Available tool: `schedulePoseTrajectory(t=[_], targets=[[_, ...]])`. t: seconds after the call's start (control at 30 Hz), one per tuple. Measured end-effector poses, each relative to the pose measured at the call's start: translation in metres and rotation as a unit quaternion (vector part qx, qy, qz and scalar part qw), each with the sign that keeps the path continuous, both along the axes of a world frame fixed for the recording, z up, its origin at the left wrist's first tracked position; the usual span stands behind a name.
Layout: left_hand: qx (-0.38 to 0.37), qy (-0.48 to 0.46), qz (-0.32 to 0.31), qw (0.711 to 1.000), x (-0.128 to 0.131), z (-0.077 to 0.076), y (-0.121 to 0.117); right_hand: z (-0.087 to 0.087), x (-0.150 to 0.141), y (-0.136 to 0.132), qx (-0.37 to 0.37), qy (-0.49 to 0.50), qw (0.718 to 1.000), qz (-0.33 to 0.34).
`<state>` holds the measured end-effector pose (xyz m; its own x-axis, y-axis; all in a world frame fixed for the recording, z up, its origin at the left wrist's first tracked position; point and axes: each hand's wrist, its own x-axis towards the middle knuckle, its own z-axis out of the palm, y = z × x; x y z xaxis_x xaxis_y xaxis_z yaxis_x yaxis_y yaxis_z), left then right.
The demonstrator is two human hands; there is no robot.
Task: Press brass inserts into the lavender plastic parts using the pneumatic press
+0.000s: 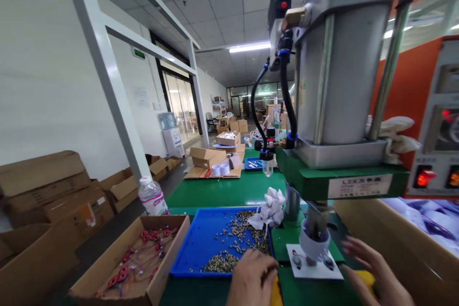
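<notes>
My left hand (253,275) is at the bottom centre, by the near right corner of a blue tray (195,244). Its fingers are curled together over or beside a yellow part (276,291), and whatever they may hold is hidden. To the right, my right hand (382,272) has its fingers apart, close to another yellow part (366,278). Between the hands stands a pneumatic press (340,76). Under its ram, a white ring-shaped plastic piece (314,244) sits upright on a bolted metal plate (315,271). Small metal parts (222,262) lie heaped in the tray.
An open carton (96,272) of red parts with wires stands left of the tray. Crumpled white paper (270,208) sits at the tray's far right corner. A bottle (152,196) stands behind the carton. An orange control box (412,67) and a large carton (380,234) are at right.
</notes>
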<state>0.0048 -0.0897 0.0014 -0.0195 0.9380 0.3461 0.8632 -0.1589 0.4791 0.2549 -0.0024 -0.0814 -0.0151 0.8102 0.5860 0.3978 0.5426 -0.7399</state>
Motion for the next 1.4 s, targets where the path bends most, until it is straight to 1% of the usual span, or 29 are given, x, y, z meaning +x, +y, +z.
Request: schedulePoseTrajectory(t=[0.03, 0.1, 0.13, 0.2, 0.27, 0.37, 0.43, 0.5, 0.57, 0.63, 0.73, 0.9, 1.03, 1.07, 1.13, 1.17, 1.2, 1.23, 1.27, 1.3, 1.37, 1.4], targets=[[-0.017, -0.045, 0.015, 0.999, 0.004, 0.013, 0.008, 0.014, -0.013, 0.0, -0.016, 0.02, 0.999, 0.036], [-0.039, -0.104, 0.015, 0.994, 0.013, 0.035, 0.025, 0.036, -0.04, 0.002, -0.028, 0.078, 0.992, 0.095], [-0.043, -0.123, 0.011, 0.991, 0.016, 0.044, 0.033, 0.045, -0.051, 0.003, -0.041, 0.098, 0.989, 0.107], [-0.046, -0.146, -0.002, 0.988, 0.022, 0.056, 0.046, 0.054, -0.068, 0.006, -0.073, 0.114, 0.984, 0.119], [-0.042, -0.147, -0.014, 0.988, 0.026, 0.065, 0.056, 0.056, -0.075, 0.008, -0.094, 0.118, 0.981, 0.119], [-0.03, -0.119, -0.045, 0.991, 0.035, 0.079, 0.066, 0.05, -0.076, 0.01, -0.087, 0.136, 0.978, 0.129], [-0.037, -0.082, -0.062, 0.994, 0.044, 0.089, 0.072, 0.046, -0.075, 0.011, -0.085, 0.148, 0.976, 0.136], [-0.069, -0.019, -0.078, 0.994, 0.054, 0.097, 0.079, 0.045, -0.075, 0.013, -0.087, 0.151, 0.974, 0.142], [-0.103, 0.041, -0.086, 0.99, 0.063, 0.1, 0.086, 0.047, -0.075, 0.013, -0.079, 0.152, 0.975, 0.141], [-0.121, 0.071, -0.09, 0.986, 0.069, 0.101, 0.092, 0.05, -0.075, 0.011, -0.067, 0.152, 0.975, 0.145], [-0.121, 0.078, -0.105, 0.984, 0.072, 0.098, 0.099, 0.054, -0.073, 0.009, -0.059, 0.155, 0.973, 0.159], [-0.105, 0.09, -0.123, 0.983, 0.07, 0.094, 0.104, 0.054, -0.075, 0.009, -0.068, 0.158, 0.973, 0.152], [-0.093, 0.084, -0.128, 0.984, 0.074, 0.099, 0.103, 0.06, -0.074, 0.009, -0.06, 0.105, 0.979, 0.167], [-0.092, 0.079, -0.13, 0.984, 0.074, 0.102, 0.1, 0.059, -0.07, 0.009, -0.047, 0.08, 0.983, 0.157], [-0.088, 0.065, -0.131, 0.985, 0.07, 0.105, 0.088, 0.051, -0.054, 0.009, -0.009, 0.027, 0.995, 0.096], [-0.075, 0.053, -0.116, 0.989, 0.066, 0.104, 0.078, 0.044, -0.043, 0.008, 0.011, -0.004, 0.999, 0.052], [-0.057, 0.045, -0.092, 0.993, 0.059, 0.1, 0.067, 0.034, -0.03, 0.007, 0.026, -0.033, 0.999, 0.005], [-0.027, 0.036, -0.055, 0.997, 0.051, 0.092, 0.054, 0.022, -0.016, 0.006, 0.037, -0.059, 0.997, -0.039], [0.01, 0.038, -0.006, 0.999, 0.04, 0.079, 0.041, 0.01, -0.002, 0.004, 0.046, -0.082, 0.993, -0.075], [0.024, 0.066, 0.009, 0.998, 0.029, 0.063, 0.027, -0.002, 0.011, 0.002, 0.057, -0.102, 0.988, -0.105], [0.031, 0.149, -0.025, 0.988, 0.008, 0.025, 0.002, -0.021, 0.028, -0.005, 0.087, -0.124, 0.976, -0.155], [0.04, 0.183, -0.031, 0.982, 0.0, 0.005, -0.009, -0.027, 0.032, -0.009, 0.1, -0.127, 0.971, -0.176]])
